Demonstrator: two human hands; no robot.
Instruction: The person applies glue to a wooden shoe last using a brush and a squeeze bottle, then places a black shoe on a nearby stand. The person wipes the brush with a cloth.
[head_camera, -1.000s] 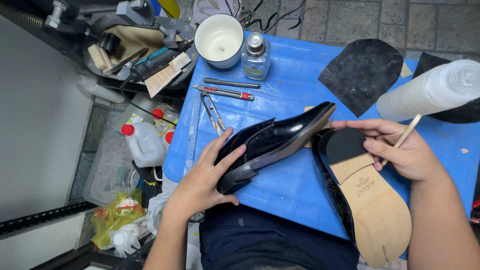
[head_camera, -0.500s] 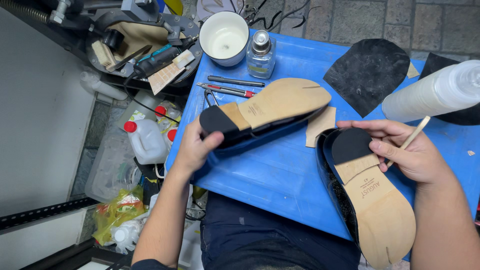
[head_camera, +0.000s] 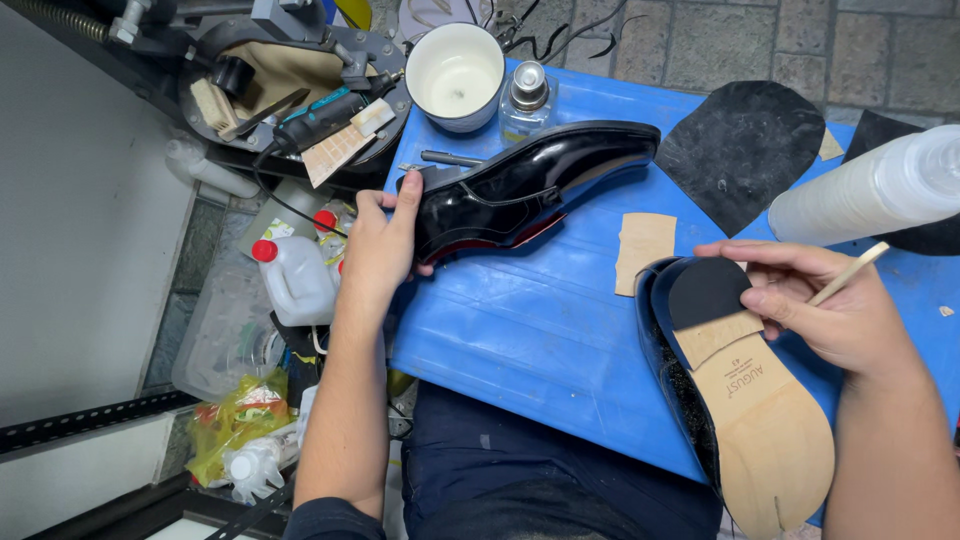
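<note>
Two black dress shoes on blue table: left hand grips upright shoe heel; right hand pinches wooden stick, fingers on sole-up shoe.

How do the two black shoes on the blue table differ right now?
The left shoe lies on its side showing its glossy black upper; the right shoe is turned sole-up, showing a tan sole and black heel. The left hand grips the left shoe at its heel end; the right hand, which also holds a thin stick, rests on the right shoe's heel. Both are shiny black dress shoes.
</note>
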